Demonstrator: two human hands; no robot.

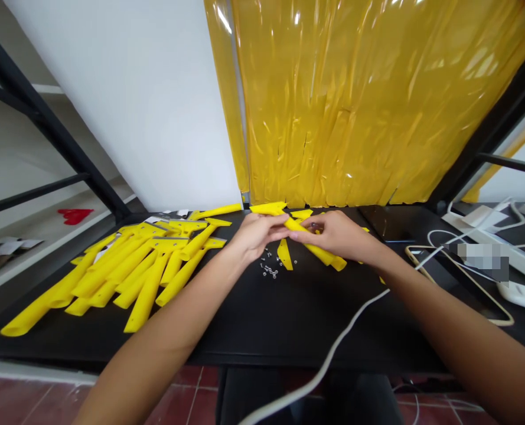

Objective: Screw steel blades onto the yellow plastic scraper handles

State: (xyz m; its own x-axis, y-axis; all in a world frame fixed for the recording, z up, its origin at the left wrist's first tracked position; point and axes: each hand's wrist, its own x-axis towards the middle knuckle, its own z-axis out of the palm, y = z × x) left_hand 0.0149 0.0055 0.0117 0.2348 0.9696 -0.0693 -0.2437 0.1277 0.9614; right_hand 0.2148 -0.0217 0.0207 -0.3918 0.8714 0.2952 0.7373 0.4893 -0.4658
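A yellow hollow handle piece (318,250) slants between my two hands above the black table. My left hand (258,234) grips its upper end, fingers bent round it. My right hand (336,235) has thumb and fingers closed on its middle; something small and dark shows near these fingertips, too small to name. Just below, a flat yellow piece (284,255) lies beside several small metal screws and nuts (270,271). Behind my hands are more yellow pieces (267,208), partly hidden by the fingers.
A pile of yellow handles (144,289), some with metal strips, covers the table's left side. A tablet (459,286) and white cables (351,324) are at right; one cable crosses the front edge. A yellow plastic curtain (333,118) hangs behind the black table (244,330).
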